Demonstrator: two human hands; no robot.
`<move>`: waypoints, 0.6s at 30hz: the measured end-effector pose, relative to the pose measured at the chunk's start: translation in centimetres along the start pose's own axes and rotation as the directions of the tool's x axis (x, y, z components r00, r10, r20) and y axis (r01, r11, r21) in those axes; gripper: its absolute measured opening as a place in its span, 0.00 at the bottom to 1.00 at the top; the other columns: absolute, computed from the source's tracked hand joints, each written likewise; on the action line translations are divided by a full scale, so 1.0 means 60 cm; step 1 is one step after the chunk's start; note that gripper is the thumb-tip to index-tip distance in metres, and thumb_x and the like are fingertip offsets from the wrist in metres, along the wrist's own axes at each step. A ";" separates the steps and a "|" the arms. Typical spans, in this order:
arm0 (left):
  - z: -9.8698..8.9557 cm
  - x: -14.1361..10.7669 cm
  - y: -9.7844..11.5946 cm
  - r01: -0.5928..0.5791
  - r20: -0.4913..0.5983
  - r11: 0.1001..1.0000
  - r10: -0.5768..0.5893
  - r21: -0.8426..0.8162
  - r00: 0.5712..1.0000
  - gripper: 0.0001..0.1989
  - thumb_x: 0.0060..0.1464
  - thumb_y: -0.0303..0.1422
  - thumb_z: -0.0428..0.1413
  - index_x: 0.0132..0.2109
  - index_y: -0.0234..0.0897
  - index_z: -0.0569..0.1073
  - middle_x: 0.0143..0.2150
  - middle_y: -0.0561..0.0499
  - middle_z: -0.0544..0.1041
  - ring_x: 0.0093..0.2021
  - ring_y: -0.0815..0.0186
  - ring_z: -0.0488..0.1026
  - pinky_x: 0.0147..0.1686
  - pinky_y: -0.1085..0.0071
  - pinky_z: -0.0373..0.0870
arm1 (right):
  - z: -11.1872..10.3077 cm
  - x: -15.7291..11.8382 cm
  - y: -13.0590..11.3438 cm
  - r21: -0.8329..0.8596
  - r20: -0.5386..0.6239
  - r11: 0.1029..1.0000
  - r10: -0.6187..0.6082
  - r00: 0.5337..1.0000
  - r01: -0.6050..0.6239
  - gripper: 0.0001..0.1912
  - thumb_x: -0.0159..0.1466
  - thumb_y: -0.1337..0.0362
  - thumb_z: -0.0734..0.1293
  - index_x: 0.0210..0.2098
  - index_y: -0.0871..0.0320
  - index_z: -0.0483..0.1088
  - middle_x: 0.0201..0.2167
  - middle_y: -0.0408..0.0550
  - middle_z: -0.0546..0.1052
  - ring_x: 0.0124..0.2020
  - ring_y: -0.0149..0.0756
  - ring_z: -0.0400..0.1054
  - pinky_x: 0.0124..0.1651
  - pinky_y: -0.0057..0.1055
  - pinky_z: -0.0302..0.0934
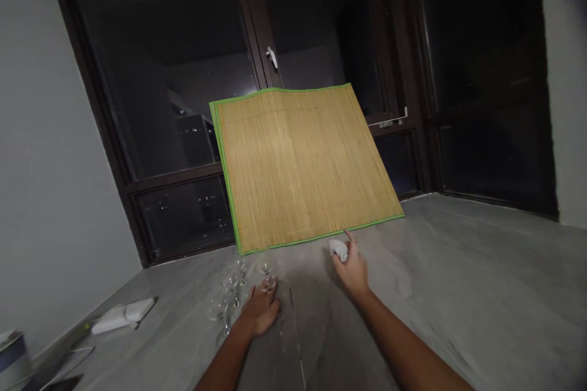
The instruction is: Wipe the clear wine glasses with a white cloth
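My left hand (pixel 263 310) is low over the grey surface, its fingers curled about the lower part of a clear stemmed glass (pixel 265 267). The glass stands upright, its foot hidden by the fingers. Just left of this hand, several more clear stemmed glasses (pixel 230 283) stand close together. My right hand (pixel 353 267) is closed on a small white wad of cloth or paper (pixel 338 249), with the index finger stretched forward. That fingertip is close to the lower edge of a bamboo mat (pixel 307 165) with green edging; whether it touches cannot be made out.
The mat leans against the dark-framed window (pixel 183 176), which has a white handle (pixel 272 57). On the grey surface (pixel 458 275) at left lie a white object with a cord (pixel 121 316) and a partly visible can-like container (pixel 13 357). A thin line runs between my arms.
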State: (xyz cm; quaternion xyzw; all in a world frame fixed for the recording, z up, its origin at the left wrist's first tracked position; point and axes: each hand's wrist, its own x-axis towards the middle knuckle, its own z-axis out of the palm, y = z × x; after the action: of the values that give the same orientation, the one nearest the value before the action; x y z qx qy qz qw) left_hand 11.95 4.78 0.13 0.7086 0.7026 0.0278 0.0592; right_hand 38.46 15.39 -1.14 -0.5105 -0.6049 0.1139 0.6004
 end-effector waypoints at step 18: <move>0.028 0.038 -0.058 -0.025 -0.405 0.982 -0.053 -0.185 0.913 0.27 0.55 0.39 0.52 0.62 0.36 0.69 0.65 0.43 0.69 0.65 0.59 0.63 0.66 0.64 0.52 | 0.008 -0.011 -0.022 -0.518 0.446 0.849 0.159 0.881 0.109 0.37 0.67 0.44 0.55 0.67 0.61 0.56 0.58 0.66 0.69 0.63 0.62 0.53 0.58 0.67 0.44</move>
State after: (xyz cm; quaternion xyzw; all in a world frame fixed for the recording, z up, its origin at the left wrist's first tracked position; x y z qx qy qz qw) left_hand 8.71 7.01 -2.04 0.6732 0.6989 0.2402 -0.0226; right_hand 37.24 14.51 -0.67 -0.6201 -0.7333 0.0720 0.2693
